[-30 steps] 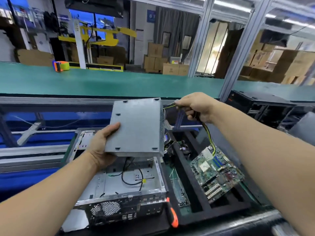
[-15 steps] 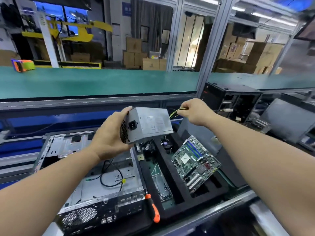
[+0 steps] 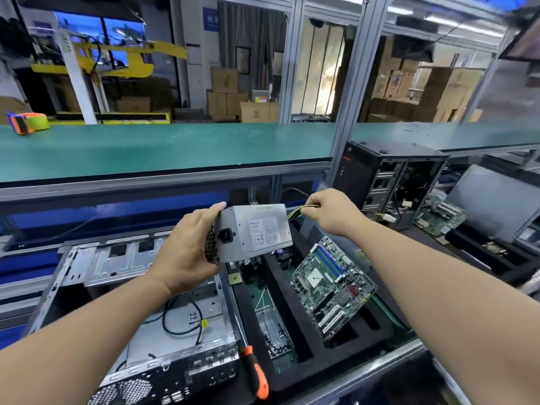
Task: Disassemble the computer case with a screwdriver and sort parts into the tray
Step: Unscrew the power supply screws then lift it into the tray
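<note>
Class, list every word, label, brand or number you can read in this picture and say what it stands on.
None can be read.
Power supply label: blue brand word and small print, blurred.
Cardboard box logo: too small.
Blue wall sign: blurred.
Motherboard markings: too small.

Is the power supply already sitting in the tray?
No, the left hand holds the power supply in the air above the tray.

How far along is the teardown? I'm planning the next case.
Done: the motherboard lies in the black foam tray. In hand: the left hand holds the power supply above the case; the right hand grips its cables. Left: traying it; a black cable remains inside.
</note>
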